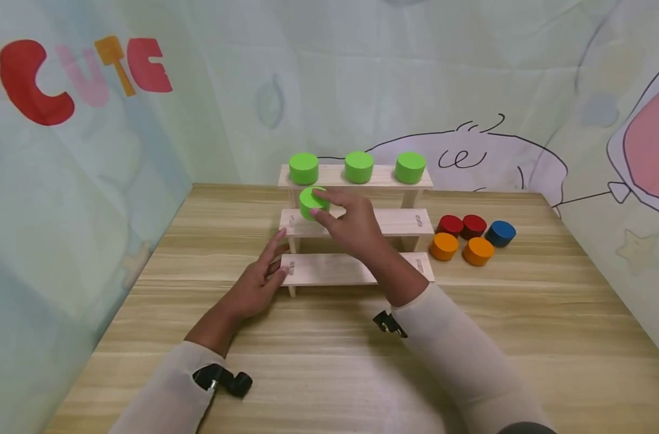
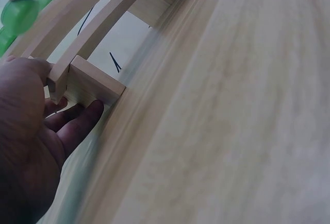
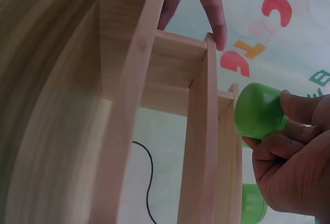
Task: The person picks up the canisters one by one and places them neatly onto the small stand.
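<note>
My right hand (image 1: 356, 226) pinches a green round block (image 1: 315, 204) between thumb and fingers, over the left end of a wooden three-step rack's middle step (image 1: 386, 222). In the right wrist view that green block (image 3: 258, 112) hangs apart from the middle step. Spread along the top step are three more green blocks (image 1: 359, 167). Beside the rack's left end, my left hand (image 1: 255, 286) touches the bottom step (image 1: 334, 269) with its thumb. Its index finger stretches to the middle step's corner, and other fingers lie along the side leg (image 2: 95, 82).
Right of the rack, two red blocks (image 1: 474, 226), a blue block (image 1: 501, 233) and two orange blocks (image 1: 478, 251) stand grouped on the wooden table (image 1: 318, 367). A printed cloth (image 1: 318, 78) hangs behind and along both sides.
</note>
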{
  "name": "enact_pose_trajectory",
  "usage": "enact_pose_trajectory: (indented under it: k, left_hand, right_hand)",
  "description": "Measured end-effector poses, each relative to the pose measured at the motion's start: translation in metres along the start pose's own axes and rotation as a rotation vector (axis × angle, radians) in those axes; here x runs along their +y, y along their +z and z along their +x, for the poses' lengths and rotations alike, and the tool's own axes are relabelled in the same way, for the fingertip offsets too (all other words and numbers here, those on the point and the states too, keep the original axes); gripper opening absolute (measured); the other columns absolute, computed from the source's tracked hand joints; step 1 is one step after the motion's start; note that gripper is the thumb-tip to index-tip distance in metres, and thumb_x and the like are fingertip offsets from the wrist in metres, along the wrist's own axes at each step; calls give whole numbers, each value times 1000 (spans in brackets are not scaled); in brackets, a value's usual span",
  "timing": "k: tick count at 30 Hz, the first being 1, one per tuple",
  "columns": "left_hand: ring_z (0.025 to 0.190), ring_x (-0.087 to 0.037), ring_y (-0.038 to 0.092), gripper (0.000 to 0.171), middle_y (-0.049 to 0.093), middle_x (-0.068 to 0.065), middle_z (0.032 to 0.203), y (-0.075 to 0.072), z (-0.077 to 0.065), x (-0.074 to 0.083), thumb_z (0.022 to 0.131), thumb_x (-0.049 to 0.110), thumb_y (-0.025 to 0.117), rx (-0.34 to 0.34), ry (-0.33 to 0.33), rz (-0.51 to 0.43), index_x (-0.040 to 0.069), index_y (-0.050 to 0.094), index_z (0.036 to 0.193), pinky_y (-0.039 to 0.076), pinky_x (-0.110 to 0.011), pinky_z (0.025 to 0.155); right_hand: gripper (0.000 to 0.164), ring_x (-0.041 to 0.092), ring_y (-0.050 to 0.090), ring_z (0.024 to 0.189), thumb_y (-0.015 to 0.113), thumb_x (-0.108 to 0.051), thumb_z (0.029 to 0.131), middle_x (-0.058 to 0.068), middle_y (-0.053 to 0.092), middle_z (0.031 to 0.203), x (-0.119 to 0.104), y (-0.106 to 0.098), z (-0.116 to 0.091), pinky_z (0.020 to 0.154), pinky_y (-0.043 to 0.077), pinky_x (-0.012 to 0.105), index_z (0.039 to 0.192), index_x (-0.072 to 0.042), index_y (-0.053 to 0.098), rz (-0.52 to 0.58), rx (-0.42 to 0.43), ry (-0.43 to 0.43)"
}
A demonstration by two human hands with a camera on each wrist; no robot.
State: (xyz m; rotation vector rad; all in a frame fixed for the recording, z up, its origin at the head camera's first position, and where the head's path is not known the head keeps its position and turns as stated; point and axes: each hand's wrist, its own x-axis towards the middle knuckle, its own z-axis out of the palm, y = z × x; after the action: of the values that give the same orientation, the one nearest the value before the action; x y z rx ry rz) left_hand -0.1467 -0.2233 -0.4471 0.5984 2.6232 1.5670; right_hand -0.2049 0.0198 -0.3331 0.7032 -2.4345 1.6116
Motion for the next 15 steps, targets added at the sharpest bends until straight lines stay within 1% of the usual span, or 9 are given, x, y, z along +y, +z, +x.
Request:
enact_pose_trajectory:
  k: [2,5,9,11,15]
  left_hand:
    - [150,-51,53,80,33,-30,175,0,0,-1,117,11,49,1,6,0,36,4,177,49,-62,118]
    - [149,-50,53,80,33,-29,175,0,1,-2,117,11,50,3,6,1,37,5,177,49,-62,118]
    - [150,-49,53,81,33,-27,176,0,1,-1,117,12,51,0,-10,-5,40,5,177,49,-61,119]
    - [150,-49,53,81,33,-27,176,-1,0,-1,116,13,51,-3,-16,-5,41,5,176,49,-61,119]
    - [150,-50,53,80,33,-28,176,0,0,-1,116,12,51,-2,-11,-1,39,5,177,49,-61,119]
  right_hand:
    - [42,29,66,142,79,-9,101,15,66,154,1,4,-1,89,70,39,142,-9,73,2,-6,29]
    - [43,28,63,146,79,-11,102,13,66,155,1,11,-3,103,65,44,144,-10,72,-11,-14,61]
    - [44,28,57,152,77,-14,103,14,64,157,3,20,-4,124,51,46,146,-10,70,-34,-20,73]
    - [45,28,56,154,77,-15,103,13,63,159,4,24,-4,127,47,45,147,-10,70,-46,-15,82]
    - [45,28,55,154,76,-17,104,13,62,159,6,31,-4,129,46,45,148,-12,69,-61,-5,95]
